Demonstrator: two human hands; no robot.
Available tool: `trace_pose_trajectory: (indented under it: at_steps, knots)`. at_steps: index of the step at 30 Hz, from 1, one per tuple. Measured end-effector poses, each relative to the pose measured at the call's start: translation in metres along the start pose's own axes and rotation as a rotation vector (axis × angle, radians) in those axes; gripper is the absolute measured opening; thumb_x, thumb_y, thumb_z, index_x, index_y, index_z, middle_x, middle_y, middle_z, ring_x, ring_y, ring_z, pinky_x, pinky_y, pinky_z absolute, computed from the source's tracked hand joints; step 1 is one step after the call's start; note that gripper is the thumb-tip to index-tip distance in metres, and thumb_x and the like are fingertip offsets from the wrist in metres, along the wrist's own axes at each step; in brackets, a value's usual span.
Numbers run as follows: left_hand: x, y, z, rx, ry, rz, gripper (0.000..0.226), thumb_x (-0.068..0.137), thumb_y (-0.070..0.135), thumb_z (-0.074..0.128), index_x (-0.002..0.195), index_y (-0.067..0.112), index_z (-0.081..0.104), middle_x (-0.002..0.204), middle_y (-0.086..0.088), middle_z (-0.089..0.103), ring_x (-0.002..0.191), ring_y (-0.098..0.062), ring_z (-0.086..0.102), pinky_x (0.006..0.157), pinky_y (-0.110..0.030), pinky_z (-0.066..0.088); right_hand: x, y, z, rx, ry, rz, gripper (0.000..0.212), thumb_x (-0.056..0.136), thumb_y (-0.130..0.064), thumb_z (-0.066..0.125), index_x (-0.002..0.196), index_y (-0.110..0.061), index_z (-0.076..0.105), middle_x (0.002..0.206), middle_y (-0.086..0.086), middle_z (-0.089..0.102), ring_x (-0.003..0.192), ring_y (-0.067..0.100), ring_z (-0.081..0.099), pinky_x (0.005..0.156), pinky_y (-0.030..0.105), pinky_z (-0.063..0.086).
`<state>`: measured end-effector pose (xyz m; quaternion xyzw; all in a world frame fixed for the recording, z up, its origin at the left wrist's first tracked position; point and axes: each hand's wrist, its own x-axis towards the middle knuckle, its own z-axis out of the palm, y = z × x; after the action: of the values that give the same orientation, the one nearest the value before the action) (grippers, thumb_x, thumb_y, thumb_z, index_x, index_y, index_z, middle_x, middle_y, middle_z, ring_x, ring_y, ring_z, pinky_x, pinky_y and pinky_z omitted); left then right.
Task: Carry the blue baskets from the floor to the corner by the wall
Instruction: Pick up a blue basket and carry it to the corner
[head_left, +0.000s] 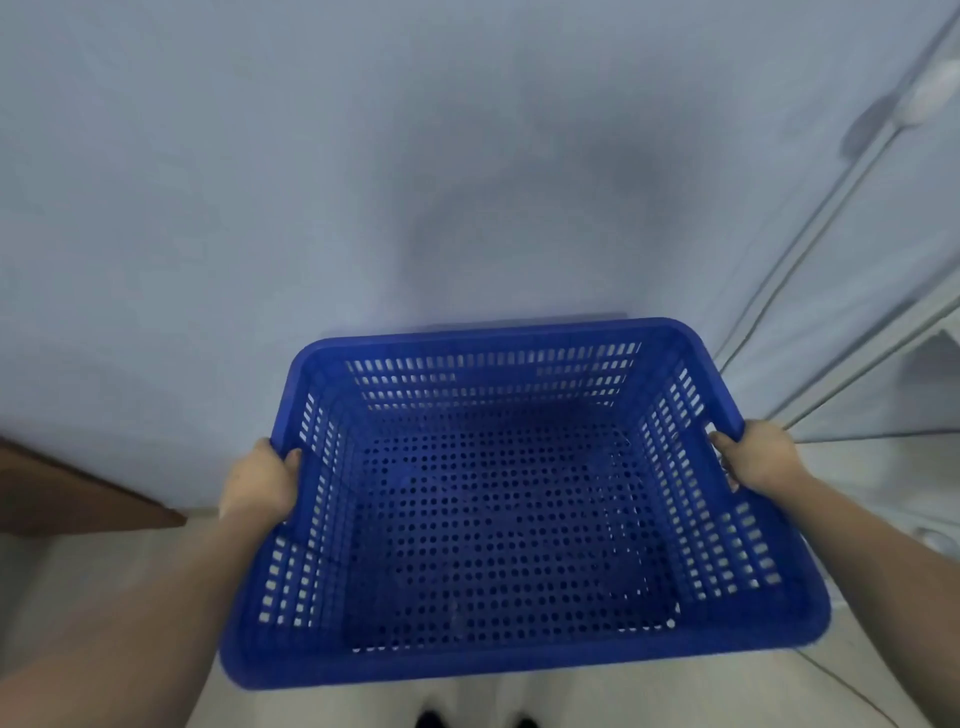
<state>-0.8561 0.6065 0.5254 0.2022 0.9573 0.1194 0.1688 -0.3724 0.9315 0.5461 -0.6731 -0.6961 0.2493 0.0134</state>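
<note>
Basket (498, 519) held level, long axis toward wall (260, 182), both hands gripping rims.

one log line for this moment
phase: carrying | left hand: gripping basket rim | right hand: gripping rim | basket: empty, near wall

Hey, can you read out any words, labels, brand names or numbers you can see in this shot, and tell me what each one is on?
None can be read.
Blue basket, held by the left hand and right hand: no label or brand mark shows.
Wall: plain, no sign.
White fitting at upper right: too blurred to tell.
</note>
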Motion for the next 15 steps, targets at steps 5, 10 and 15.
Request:
trace_pose_trajectory:
  at_steps: [5, 10, 15]
  knots:
    - [0.002, 0.003, -0.01, 0.003, 0.012, -0.005, 0.039, 0.102, 0.043, 0.047, 0.111, 0.006, 0.05, 0.107, -0.025, 0.066, 0.096, -0.044, 0.065, 0.086, -0.053, 0.054, 0.0, -0.004, 0.003, -0.001, -0.007, 0.014, 0.042, 0.098, -0.033, 0.056, 0.071, -0.001, 0.063, 0.044, 0.005, 0.062, 0.053, 0.02, 0.058, 0.057, 0.031, 0.039]
    - [-0.001, -0.002, -0.014, 0.016, 0.006, -0.012, 0.038, 0.102, 0.042, 0.046, 0.11, 0.005, 0.049, 0.106, -0.025, 0.066, 0.094, -0.043, 0.064, 0.083, -0.051, 0.054, -0.003, -0.004, 0.007, 0.011, -0.009, 0.019, 0.039, 0.098, -0.034, 0.056, 0.078, -0.001, 0.064, 0.053, 0.008, 0.066, 0.055, 0.022, 0.061, 0.056, 0.031, 0.041]
    - [-0.003, -0.013, -0.01, 0.004, -0.009, -0.034, 0.038, 0.102, 0.045, 0.045, 0.109, 0.008, 0.049, 0.105, -0.021, 0.065, 0.093, -0.041, 0.064, 0.084, -0.053, 0.054, -0.006, -0.005, 0.019, -0.019, 0.007, 0.029, 0.038, 0.096, -0.042, 0.056, 0.08, -0.007, 0.064, 0.064, 0.008, 0.069, 0.062, 0.026, 0.066, 0.068, 0.038, 0.055]
